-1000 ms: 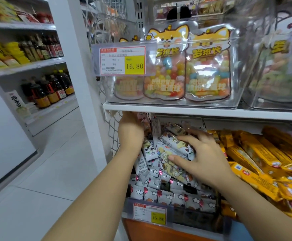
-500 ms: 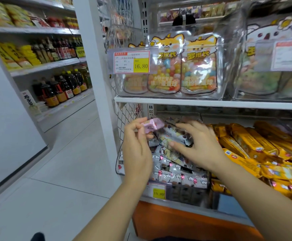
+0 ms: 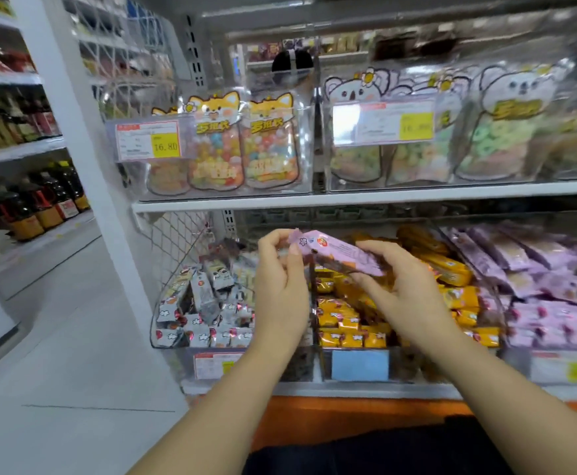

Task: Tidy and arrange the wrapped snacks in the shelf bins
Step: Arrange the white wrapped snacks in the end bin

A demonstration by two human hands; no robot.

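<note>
Purple snack bar (image 3: pixel 340 253), centre frame: we pinch its ends, left hand (image 3: pixel 282 286) and right hand (image 3: pixel 407 289), likely bound for purple-snack bin (image 3: pixel 520 363), right

Pretty standard shop aisle: pale tiled floor (image 3: pixel 57 389), a white pillar (image 3: pixel 88 166) at the end of the rack, a white shelf board (image 3: pixel 349 198), a wire mesh side panel (image 3: pixel 177 241) and an orange base (image 3: pixel 314 416) underneath. The left-side shelves (image 3: pixel 16 150) hold dark bottles (image 3: pixel 23 214). Lighting's bright and even.

My left hand (image 3: pixel 280 289) and right hand (image 3: pixel 412 294) hold a purple-wrapped snack bar (image 3: pixel 340 252) in open air before clear plastic bins (image 3: pixel 414 366). A white shelf board (image 3: pixel 383 197) roofs them; yellow-wrapped snacks (image 3: pixel 345 320) heap the middle one; white wire mesh (image 3: pixel 177 241) walls the left.
</note>
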